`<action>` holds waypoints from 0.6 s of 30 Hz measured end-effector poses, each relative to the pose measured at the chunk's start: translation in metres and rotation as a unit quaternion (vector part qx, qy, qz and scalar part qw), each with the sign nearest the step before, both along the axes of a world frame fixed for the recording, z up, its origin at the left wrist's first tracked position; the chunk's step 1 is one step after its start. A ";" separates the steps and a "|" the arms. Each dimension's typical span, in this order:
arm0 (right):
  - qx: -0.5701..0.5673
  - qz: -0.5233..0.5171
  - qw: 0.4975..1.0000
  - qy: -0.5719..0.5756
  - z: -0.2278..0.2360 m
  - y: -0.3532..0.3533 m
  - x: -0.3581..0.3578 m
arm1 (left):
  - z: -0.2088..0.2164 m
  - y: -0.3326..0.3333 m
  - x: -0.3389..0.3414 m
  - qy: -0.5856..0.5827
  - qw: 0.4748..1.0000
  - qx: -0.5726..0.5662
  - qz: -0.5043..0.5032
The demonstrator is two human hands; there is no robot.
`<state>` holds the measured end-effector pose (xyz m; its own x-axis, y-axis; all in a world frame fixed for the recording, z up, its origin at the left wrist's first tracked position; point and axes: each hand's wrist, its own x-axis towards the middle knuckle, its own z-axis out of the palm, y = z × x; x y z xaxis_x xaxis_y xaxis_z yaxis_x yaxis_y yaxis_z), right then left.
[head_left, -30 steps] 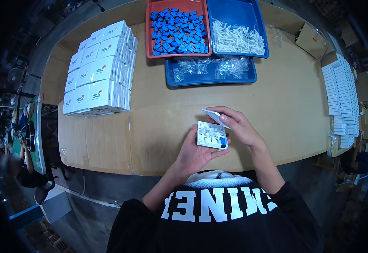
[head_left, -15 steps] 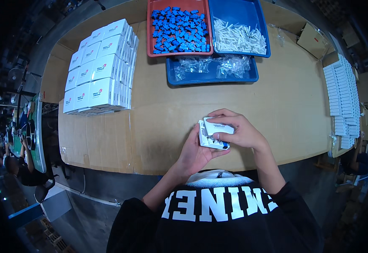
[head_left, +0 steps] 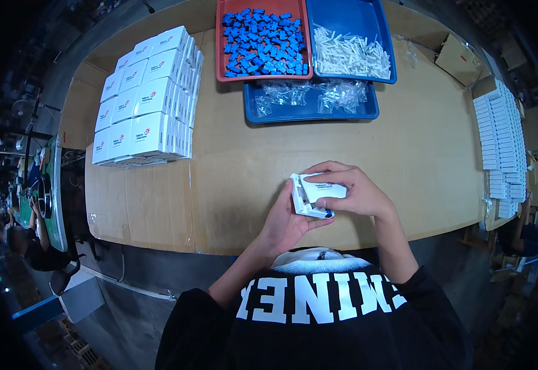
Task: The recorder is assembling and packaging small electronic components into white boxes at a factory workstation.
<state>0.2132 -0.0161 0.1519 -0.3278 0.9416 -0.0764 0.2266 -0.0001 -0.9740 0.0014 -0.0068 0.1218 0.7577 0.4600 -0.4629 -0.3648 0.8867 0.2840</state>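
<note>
Broadly, a brown counter (head_left: pixel 238 154) spans the frame, with stacked white boxes (head_left: pixel 146 98) at upper left and a red tray (head_left: pixel 263 5) beside a blue tray (head_left: pixel 343 11) at the top. Just right of centre, the left hand (head_left: pixel 279 225) and right hand (head_left: pixel 364 194) meet: left fingers curl around a small open box (head_left: pixel 298 200); right fingers, half bent, grip its lid (head_left: pixel 327 190), tilted over it.
</note>
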 end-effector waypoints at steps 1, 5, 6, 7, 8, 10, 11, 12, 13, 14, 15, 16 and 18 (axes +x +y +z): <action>0.000 0.000 1.000 0.000 0.000 0.000 0.000 | 0.000 0.000 0.000 0.000 1.000 0.000 0.000; -0.016 0.016 1.000 -0.002 0.001 0.001 0.001 | -0.001 -0.001 -0.001 0.012 1.000 0.002 -0.008; -0.025 0.021 0.999 -0.003 0.002 0.002 0.002 | -0.003 -0.001 -0.001 0.009 1.000 0.001 -0.012; -0.025 0.021 0.999 -0.003 0.002 0.002 0.003 | -0.005 -0.002 -0.001 0.009 1.000 0.001 -0.012; -0.035 0.025 0.999 0.013 0.001 0.003 0.006 | -0.007 -0.004 -0.001 0.004 1.000 -0.004 -0.008; -0.046 0.027 0.998 0.028 0.001 0.002 0.010 | -0.008 -0.004 -0.001 -0.001 1.000 -0.010 -0.006; -0.043 0.028 0.998 0.042 0.001 0.002 0.013 | -0.007 -0.003 -0.001 -0.008 1.000 -0.017 -0.004; -0.040 0.030 0.997 0.056 0.002 0.002 0.015 | -0.007 -0.002 -0.001 -0.014 1.000 -0.024 -0.001; -0.040 0.029 0.997 0.056 0.003 0.002 0.016 | -0.007 -0.002 -0.002 -0.014 1.000 -0.024 -0.001; -0.037 0.032 0.997 0.055 0.004 0.001 0.017 | -0.009 -0.001 -0.003 -0.020 1.000 -0.025 0.001; -0.034 0.035 0.997 0.056 0.005 0.001 0.018 | -0.010 -0.001 -0.004 -0.025 0.999 -0.025 0.002; -0.034 0.035 0.997 0.056 0.004 0.002 0.019 | -0.010 0.000 -0.004 -0.025 0.999 -0.026 0.002; -0.002 0.029 0.998 0.060 0.002 0.002 0.020 | -0.009 0.000 -0.004 -0.030 0.999 -0.015 -0.009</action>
